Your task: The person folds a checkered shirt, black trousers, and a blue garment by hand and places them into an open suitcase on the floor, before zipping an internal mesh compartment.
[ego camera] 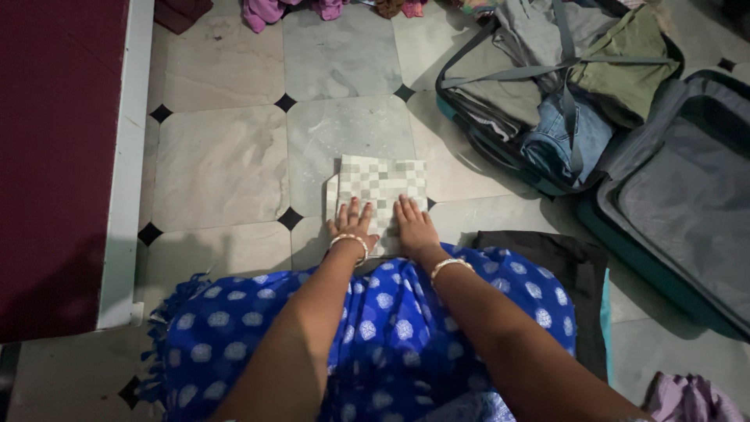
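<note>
A folded cloth with a grey and white check pattern lies flat on the tiled floor in front of me. My left hand rests palm down on its near left part, fingers spread. Pressed flat beside it, my right hand covers the near right part. Both wrists wear a gold bangle. My arms reach out over a blue garment with white dots on my lap.
An open suitcase at the right holds folded clothes under grey straps, and its lid lies open. A dark cloth lies beside my lap. Loose clothes sit at the far edge. A maroon surface borders the left.
</note>
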